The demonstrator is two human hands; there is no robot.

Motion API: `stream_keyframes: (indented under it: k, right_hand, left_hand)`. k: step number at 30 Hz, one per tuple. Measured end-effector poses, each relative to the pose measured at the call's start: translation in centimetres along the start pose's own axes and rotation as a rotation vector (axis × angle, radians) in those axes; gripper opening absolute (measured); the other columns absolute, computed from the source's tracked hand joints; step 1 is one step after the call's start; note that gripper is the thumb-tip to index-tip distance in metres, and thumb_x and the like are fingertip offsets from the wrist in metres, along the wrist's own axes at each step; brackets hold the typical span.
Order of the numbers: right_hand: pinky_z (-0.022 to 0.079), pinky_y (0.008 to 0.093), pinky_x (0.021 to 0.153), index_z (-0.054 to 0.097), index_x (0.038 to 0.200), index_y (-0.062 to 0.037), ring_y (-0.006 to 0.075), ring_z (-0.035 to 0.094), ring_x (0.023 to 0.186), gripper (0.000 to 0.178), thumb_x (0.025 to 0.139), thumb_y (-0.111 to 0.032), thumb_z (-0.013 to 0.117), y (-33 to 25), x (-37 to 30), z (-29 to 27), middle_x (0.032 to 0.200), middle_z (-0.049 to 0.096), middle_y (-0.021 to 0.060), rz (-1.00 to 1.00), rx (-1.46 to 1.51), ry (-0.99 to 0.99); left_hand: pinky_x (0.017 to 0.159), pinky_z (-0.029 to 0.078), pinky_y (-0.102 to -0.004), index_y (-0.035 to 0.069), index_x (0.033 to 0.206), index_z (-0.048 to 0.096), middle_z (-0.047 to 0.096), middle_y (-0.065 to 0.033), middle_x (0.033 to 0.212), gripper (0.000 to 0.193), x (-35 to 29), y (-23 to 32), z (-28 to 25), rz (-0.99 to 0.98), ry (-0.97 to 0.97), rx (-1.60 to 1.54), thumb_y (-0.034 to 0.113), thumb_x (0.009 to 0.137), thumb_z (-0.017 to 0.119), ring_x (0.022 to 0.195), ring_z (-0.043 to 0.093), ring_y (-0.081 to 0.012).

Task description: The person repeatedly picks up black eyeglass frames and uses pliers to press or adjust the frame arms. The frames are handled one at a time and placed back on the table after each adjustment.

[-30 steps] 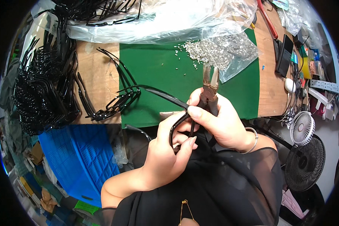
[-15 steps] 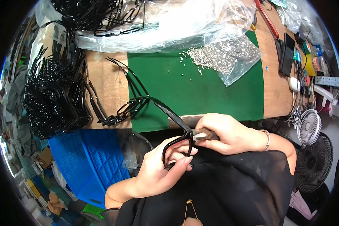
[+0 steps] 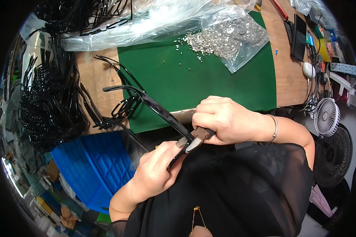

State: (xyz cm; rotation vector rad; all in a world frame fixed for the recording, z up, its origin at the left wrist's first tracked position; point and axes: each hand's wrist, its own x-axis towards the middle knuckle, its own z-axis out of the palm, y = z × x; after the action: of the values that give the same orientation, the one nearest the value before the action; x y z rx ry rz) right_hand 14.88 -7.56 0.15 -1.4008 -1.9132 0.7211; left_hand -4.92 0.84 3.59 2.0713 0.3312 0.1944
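Observation:
A black eyeglass frame [image 3: 161, 110] is pinched in my left hand [image 3: 155, 170], which covers much of its front. One temple points up and left over the green mat [image 3: 233, 87]; the other slants out behind my fingers. My right hand [image 3: 227, 120] grips pliers [image 3: 198, 137], their handles mostly hidden in the fist. The plier jaws are against the corner where the temple joins the front, close to my left fingertips. A few more black eyeglass frames [image 3: 126, 107] lie at the mat's left edge.
Piled black eyeglass frames [image 3: 51, 104] fill the table's left side. A clear bag [image 3: 241, 37] of tiny silvery pieces lies on the mat, some spilled beside it. A blue crate [image 3: 95, 168] stands below left. At right are a phone [image 3: 300, 37], a white fan [image 3: 327, 114] and a black fan [image 3: 333, 156].
The eyeglass frame has turned, so its front faces less toward view. The plier jaws have tilted downward at the temple corner. My right hand has shifted up and left. The whole view has moved slightly.

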Motion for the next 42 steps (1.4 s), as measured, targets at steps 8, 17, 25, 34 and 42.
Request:
stream_keyframes:
  k: [8, 17, 25, 34, 42]
  right_hand:
    - [0.041, 0.0356, 0.067, 0.049, 0.082, -0.0048, 0.0278, 0.051, 0.076, 0.029, 0.071, -0.024, 0.068, -0.8, 0.7, -1.0, 0.077, 0.050, 0.0098, 0.171, 0.112, -0.099]
    - [0.042, 0.0349, 0.063, 0.050, 0.081, -0.0033, 0.0278, 0.052, 0.069, 0.027, 0.073, -0.023, 0.067, -0.3, 1.1, -1.1, 0.074, 0.051, 0.0111, 0.347, 0.147, -0.117]
    - [0.044, 0.0347, 0.063, 0.051, 0.082, -0.0016, 0.0286, 0.054, 0.070, 0.027, 0.077, -0.025, 0.064, 0.9, 2.0, -0.9, 0.076, 0.053, 0.0137, 0.425, 0.185, -0.098]
    - [0.046, 0.0351, 0.065, 0.053, 0.087, -0.0026, 0.0290, 0.055, 0.074, 0.023, 0.075, -0.019, 0.064, 1.5, 2.1, -0.2, 0.086, 0.052, 0.0126, 0.378, 0.011, -0.050]
    - [0.045, 0.0350, 0.065, 0.049, 0.103, 0.0029, 0.0277, 0.055, 0.074, 0.039, 0.070, -0.011, 0.063, 3.9, 2.8, 0.2, 0.101, 0.049, 0.0145, 0.292, -0.424, 0.041]
  left_hand:
    - [0.059, 0.050, -0.0238, -0.006, 0.110, 0.047, 0.061, -0.0127, 0.091, 0.033, -0.7, 0.4, 0.5, -0.352, 0.138, -0.471, -0.005, 0.079, 0.055, 0.068, 0.061, -0.0132]
    - [0.077, 0.041, -0.0338, -0.002, 0.105, 0.054, 0.056, -0.0126, 0.089, 0.026, 1.3, -6.4, -6.2, -0.107, 0.194, 0.498, 0.006, 0.080, 0.054, 0.085, 0.052, -0.0279]
    - [0.085, 0.036, -0.0386, 0.003, 0.108, 0.048, 0.049, -0.0117, 0.101, 0.048, 2.0, -9.1, -6.3, -0.061, 0.124, 0.691, 0.013, 0.066, 0.070, 0.095, 0.045, -0.0310]
    - [0.082, 0.041, -0.0367, 0.001, 0.091, 0.056, 0.058, -0.0134, 0.094, 0.015, 13.5, -16.1, -17.2, -0.033, 0.385, 1.041, 0.011, 0.080, 0.056, 0.092, 0.054, -0.0301]
    - [0.071, 0.046, -0.0238, -0.003, 0.101, 0.053, 0.061, -0.0121, 0.090, 0.023, 9.9, -4.1, -13.4, -0.066, 0.567, -0.250, 0.016, 0.091, 0.045, 0.075, 0.059, -0.0130]
